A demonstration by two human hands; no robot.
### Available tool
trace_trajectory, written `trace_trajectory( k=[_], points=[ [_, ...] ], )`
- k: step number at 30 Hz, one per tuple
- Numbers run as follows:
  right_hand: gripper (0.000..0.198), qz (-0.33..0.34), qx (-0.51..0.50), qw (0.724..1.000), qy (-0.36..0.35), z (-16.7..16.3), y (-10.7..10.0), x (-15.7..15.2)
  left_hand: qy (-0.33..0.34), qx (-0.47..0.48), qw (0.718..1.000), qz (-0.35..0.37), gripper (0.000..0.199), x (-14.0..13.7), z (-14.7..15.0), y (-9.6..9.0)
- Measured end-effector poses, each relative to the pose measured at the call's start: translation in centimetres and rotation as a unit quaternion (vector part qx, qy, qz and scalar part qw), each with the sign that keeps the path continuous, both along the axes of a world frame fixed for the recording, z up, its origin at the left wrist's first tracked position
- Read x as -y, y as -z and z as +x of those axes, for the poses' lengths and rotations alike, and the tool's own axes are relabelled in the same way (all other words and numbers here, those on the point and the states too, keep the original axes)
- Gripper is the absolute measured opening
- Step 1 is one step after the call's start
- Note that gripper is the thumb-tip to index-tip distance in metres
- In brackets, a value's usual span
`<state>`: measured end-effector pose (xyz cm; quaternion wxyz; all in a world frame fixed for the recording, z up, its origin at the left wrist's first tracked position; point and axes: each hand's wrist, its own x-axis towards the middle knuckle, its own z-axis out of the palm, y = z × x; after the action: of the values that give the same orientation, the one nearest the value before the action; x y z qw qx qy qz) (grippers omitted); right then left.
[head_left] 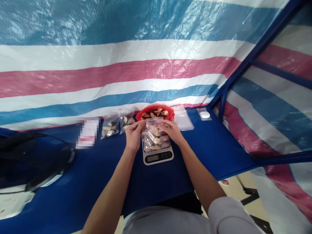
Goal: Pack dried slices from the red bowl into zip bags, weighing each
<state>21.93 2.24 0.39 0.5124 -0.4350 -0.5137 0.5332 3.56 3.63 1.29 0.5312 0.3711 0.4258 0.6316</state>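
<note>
- Basically, the striped tarp [117, 73] is the biggest item, hung behind the table & round the R side.
- Blue table [209, 149] runs under everything in reach.
- Black gear [14, 156] at far L, blurred, can't ID; white box [13, 201] just below it, part out of frame.
- Red bowl [172, 114] w/ sliced pcs sits at the back, straight beyond the hands.
- Scale [158, 158] is on the near side of the bowl, display facing the person; digits n/a, too small.
- L hand [135, 135]: fingers pinch the bag's far L corner. R hand [172, 130]: fingertips closed on its far R edge.
- Bag [151, 138], clear, is b/w the hands, over the scale's plate; resting on it or just above, unclear. Long axis runs approx. away from the body, top edge at the far end by the fingers. Neither hand is clearly nearer; both touch it.
- Blurred-out sheet [87, 131] on the L.
- Flat bags [184, 120] just R of the bowl.
- 2 filled packs [110, 127] b/w sheet & bowl.
- White disc [205, 114] on a small clear bag, well R.
- Slices [156, 132], smallest, in the held bag, mostly lower & R.
</note>
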Motion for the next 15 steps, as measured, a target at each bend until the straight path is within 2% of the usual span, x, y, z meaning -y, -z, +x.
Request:
trace_trajectory(
  k=[5,8,10,12,15],
  points=[
    [0.035,-0.006,0.024,0.999,-0.03,-1.8,-1.2,-0.1,-0.015,0.0,1.0,0.002,0.029,-0.3,-1.3,-1.8],
    [0.034,-0.013,0.033,0.999,-0.026,-3.1,-2.0,-0.9,-0.038,-0.092,0.995,0.023,0.035,-0.3,-3.0,-2.0],
    [0.034,-0.012,0.025,0.999,-0.022,-3.9,-2.2,-1.8,-0.07,-0.199,0.975,0.063,0.04,0.0,-4.4,-1.9],
    [0.034,-0.009,0.017,1.0,-0.025,-4.6,-2.3,-2.8,-0.107,-0.331,0.928,0.135,0.041,0.6,-6.0,-1.7],
    [0.033,0.003,0.023,1.0,-0.019,-5.6,-2.4,-4.3,-0.136,-0.496,0.808,0.288,0.035,1.7,-7.9,-1.3]
  ],
)
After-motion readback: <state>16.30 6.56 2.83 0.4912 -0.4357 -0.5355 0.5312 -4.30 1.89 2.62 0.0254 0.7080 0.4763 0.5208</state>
